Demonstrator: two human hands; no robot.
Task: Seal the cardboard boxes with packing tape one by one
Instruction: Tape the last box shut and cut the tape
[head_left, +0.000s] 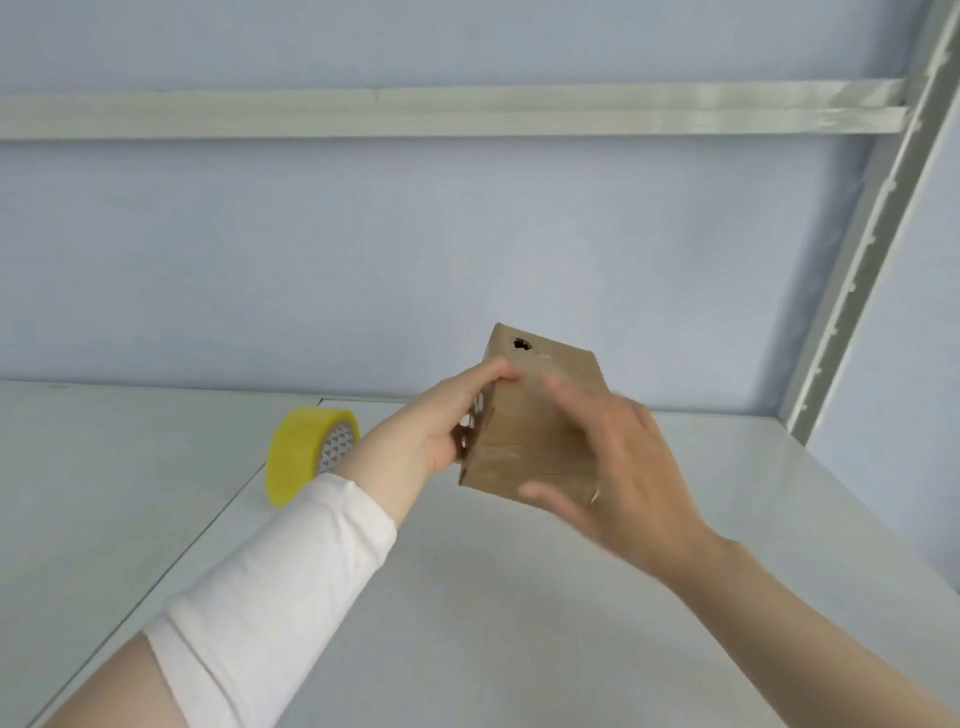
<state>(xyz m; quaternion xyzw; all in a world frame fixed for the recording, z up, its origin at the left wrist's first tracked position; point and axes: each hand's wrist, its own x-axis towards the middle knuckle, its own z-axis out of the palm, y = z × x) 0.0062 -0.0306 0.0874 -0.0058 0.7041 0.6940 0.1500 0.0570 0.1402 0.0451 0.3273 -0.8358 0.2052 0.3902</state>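
A small brown cardboard box (530, 410) is held up above the white table, tilted, with a dark hole near its top edge and clear tape across its lower part. My left hand (447, 421) grips its left side, fingers curled round the edge. My right hand (618, 467) lies against the box's right front face, fingers spread and blurred, thumb under the lower corner. A roll of yellow packing tape (306, 452) stands on edge on the table to the left, partly hidden behind my left forearm.
The white table (519, 623) has a seam running diagonally at the left. A pale blue wall stands behind it, with a grey metal rail (467, 111) across the top and a slotted upright post (857, 270) at the right.
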